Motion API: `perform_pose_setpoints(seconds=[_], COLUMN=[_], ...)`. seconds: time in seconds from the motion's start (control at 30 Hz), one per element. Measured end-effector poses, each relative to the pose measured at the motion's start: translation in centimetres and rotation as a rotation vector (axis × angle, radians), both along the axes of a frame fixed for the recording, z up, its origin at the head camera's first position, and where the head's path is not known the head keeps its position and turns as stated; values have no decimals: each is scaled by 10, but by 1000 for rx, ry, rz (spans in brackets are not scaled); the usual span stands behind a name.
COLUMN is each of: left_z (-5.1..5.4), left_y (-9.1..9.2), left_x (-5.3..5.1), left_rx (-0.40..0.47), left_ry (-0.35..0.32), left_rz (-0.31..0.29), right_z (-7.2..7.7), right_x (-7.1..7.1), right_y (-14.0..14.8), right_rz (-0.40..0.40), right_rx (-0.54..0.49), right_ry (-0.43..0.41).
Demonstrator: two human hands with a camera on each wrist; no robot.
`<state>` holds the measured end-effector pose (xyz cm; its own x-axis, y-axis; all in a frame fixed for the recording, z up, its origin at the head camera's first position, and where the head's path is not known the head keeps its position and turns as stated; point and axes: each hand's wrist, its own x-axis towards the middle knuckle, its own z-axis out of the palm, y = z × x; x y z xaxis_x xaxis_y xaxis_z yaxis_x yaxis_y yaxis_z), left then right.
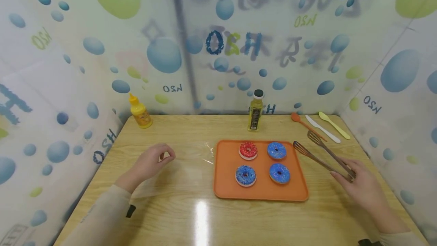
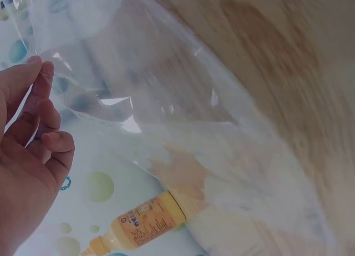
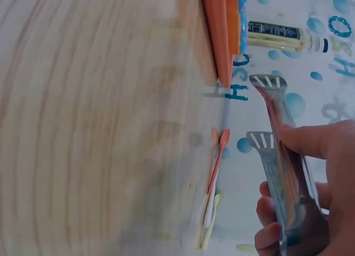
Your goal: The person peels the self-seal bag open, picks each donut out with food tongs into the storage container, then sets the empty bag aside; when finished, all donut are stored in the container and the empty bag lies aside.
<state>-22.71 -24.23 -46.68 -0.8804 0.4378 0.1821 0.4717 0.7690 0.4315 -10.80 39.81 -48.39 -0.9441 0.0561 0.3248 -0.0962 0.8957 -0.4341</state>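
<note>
My left hand (image 1: 150, 162) pinches the edge of a clear plastic bag (image 2: 183, 100) between thumb and forefinger, left of an orange tray (image 1: 261, 193). In the head view the bag shows mostly as faint glints. My right hand (image 1: 363, 185) grips metal tongs (image 1: 336, 156), whose slotted ends stand apart with nothing between them, near the tray's right edge. On the tray lie a red sprinkled donut (image 1: 253, 157) and three blue ones: back right (image 1: 277, 156), front left (image 1: 240, 177) and front right (image 1: 285, 175).
A yellow squeeze bottle (image 1: 141, 116) stands at the back left of the wooden table (image 1: 164, 219). Behind the tray is a dark-capped oil bottle (image 1: 255, 113). An orange spoon (image 1: 296, 117), a white knife (image 1: 321, 127) and a light green spoon (image 1: 334, 125) lie at the back right.
</note>
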Motion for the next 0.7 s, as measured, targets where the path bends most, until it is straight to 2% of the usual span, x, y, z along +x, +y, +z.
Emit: perform_pose_setpoints(seconds=[0.13, 0.33, 0.57, 0.7], left_z=[-1, -1, -1, -3], left_y=[-10, -21, -20, -18], left_x=[0, 4, 1, -2], left_rx=[-5, -24, -66, -64], left_ry=[18, 13, -42, -40], left_rz=[0, 38, 54, 27], right_z=[-3, -7, -10, -12], right_x=[2, 1, 0, 0], right_y=[7, 13, 15, 17], right_rz=[-35, -57, -59, -61], right_rx=[22, 48, 52, 50], right_ry=[-48, -100, -154, -211])
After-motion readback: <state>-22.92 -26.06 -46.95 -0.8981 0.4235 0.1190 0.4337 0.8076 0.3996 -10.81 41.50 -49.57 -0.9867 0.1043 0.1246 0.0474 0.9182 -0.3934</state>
